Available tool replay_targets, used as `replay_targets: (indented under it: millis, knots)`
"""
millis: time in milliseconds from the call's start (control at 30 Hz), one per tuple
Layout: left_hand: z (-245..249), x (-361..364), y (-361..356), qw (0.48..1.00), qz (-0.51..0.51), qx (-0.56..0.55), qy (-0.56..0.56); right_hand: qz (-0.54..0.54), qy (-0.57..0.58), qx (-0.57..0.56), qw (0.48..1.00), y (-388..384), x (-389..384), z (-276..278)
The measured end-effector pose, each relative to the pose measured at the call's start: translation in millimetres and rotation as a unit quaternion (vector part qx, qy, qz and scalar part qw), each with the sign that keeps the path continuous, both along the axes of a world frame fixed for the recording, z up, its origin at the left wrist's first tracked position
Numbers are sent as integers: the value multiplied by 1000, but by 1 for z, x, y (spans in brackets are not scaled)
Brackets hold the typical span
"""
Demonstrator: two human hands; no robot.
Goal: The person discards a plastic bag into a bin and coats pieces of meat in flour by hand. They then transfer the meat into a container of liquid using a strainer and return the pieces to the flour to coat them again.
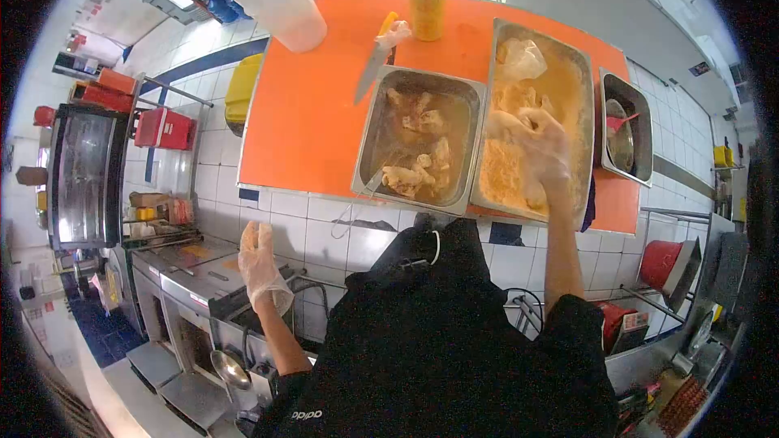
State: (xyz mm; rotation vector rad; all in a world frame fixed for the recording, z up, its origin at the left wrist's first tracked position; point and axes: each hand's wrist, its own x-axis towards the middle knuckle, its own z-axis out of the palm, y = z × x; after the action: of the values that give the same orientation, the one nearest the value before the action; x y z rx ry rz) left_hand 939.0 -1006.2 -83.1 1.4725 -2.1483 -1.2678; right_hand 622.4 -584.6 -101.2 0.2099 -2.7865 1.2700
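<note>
My right hand (pixel 545 144) is over a metal tray of orange-yellow breading (pixel 500 174), its fingers curled in close to the coating. Pale coated pieces (pixel 505 124) lie against these fingers; what is inside the grip is hidden. Held out to the left, away from the table, my left hand (pixel 259 264) wears a clear plastic glove with crumbs on the fingertips. Its fingers are stretched out and nothing is in it. Between the hands stands a metal pan (pixel 367 142) with raw chicken pieces (pixel 411 177) in cloudy liquid.
On the orange table (pixel 302 113) are a knife (pixel 373 71), a yellow canister (pixel 427 0) and a translucent tub (pixel 280 4). A crumpled plastic bag (pixel 523 61) sits in the breading tray. A smaller pan (pixel 638 126) holds a red-handled utensil. Below my left hand is metal kitchen equipment (pixel 182 276).
</note>
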Motion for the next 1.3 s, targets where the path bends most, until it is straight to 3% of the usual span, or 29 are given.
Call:
replay_targets:
  millis: [67,133,167,233,300,333,400,467,533,600,700,800,867,933,967,1033,1067,1133,1167,1233,1300]
  knots:
    - [-10,0,-6,999,-36,-37,-7,50,-105,-16,993,-35,-18,10]
    - [-17,-4,-8,985,-97,-135,-52,79,-49,34,995,-63,-42,-32]
    - [-7,-14,-1,983,-117,-135,-45,144,96,136,976,-74,-45,-42]
    - [18,-25,19,986,-115,-93,-82,166,39,44,984,-97,-45,-69]
    - [-8,-8,-2,984,-137,-102,-54,106,-146,-161,970,-105,-53,-103]
    - [-10,-2,-4,991,-104,-80,-38,146,-81,0,986,-110,-56,-97]
    - [-13,11,-8,997,-39,-53,-27,128,-60,146,979,-98,-50,-68]
    - [3,24,0,999,8,-38,-18,176,250,235,923,-42,-68,-125]
    - [-9,47,-9,997,55,-35,38,93,-28,250,963,23,-81,-113]
    - [-3,57,-9,997,71,-26,16,47,-49,312,947,128,-78,-228]
    - [-11,63,-17,995,96,-19,-21,100,-158,376,907,178,0,-243]
    - [-34,64,-29,999,39,34,-7,143,-98,376,910,206,22,-305]
    - [-25,31,-18,997,-3,-67,-46,149,-141,379,902,176,24,-234]
    - [-16,7,-17,995,-44,-65,-63,82,-211,359,905,151,18,-158]
    - [-13,-2,-16,991,-86,-63,-80,81,-211,358,906,155,19,-146]
    - [-7,-17,-8,991,-87,-62,-77,55,-88,281,954,165,26,-127]
    - [-5,-19,-6,992,-84,-61,-73,57,-88,279,955,158,29,-98]
    - [-19,-16,-9,995,-67,-54,-48,-52,-158,155,974,135,32,-42]
    - [-22,-17,-12,997,-56,-45,-22,-50,-156,152,975,138,26,-64]
    - [-15,-22,-8,996,-66,-31,-46,-62,-16,58,996,162,20,-160]
    - [-10,-34,-3,996,-66,-18,-55,-61,67,6,996,168,5,-195]
